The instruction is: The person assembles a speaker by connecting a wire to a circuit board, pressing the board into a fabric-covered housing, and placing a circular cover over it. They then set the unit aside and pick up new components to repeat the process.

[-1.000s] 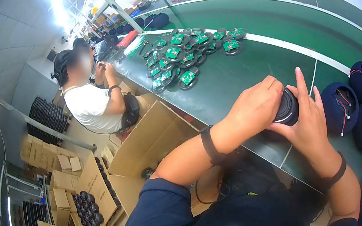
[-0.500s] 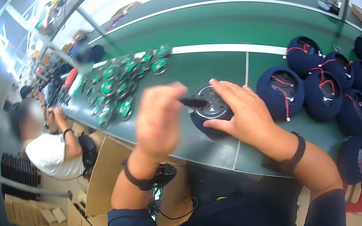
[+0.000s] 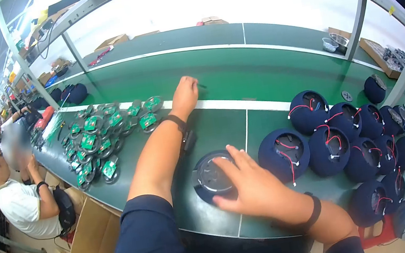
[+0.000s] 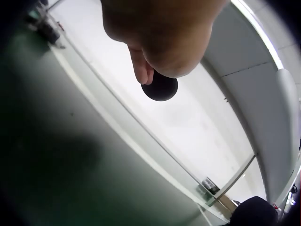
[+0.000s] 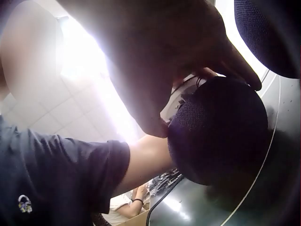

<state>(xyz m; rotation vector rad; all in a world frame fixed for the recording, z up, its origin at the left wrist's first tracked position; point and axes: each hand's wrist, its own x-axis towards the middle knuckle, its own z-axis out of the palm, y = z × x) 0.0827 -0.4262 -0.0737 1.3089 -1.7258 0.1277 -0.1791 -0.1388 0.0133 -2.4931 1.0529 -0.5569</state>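
Observation:
A round navy fabric-covered speaker (image 5: 218, 134) stands on the green bench with a black disc (image 3: 214, 176) in its upward-facing opening. My right hand (image 3: 256, 184) holds it, the thumb at the near side and the fingers spread over the top and far side. My left hand (image 3: 186, 97) is stretched out above the far part of the bench. It pinches a dark round piece (image 4: 161, 88), mostly hidden by the hand in the left wrist view.
Left of my forearm lies a heap of black discs with green circuit boards (image 3: 91, 141). More navy speaker shells (image 3: 283, 153) with red wires crowd the right side. A metal shelf frame (image 3: 356, 28) rises behind. A person (image 3: 23, 197) sits at the left, near cardboard boxes (image 3: 93, 241).
Both hands were together on a round black part, then over the speaker. The left hand has since moved away to the far bench. The right hand stays at the speaker. The head view has swung right.

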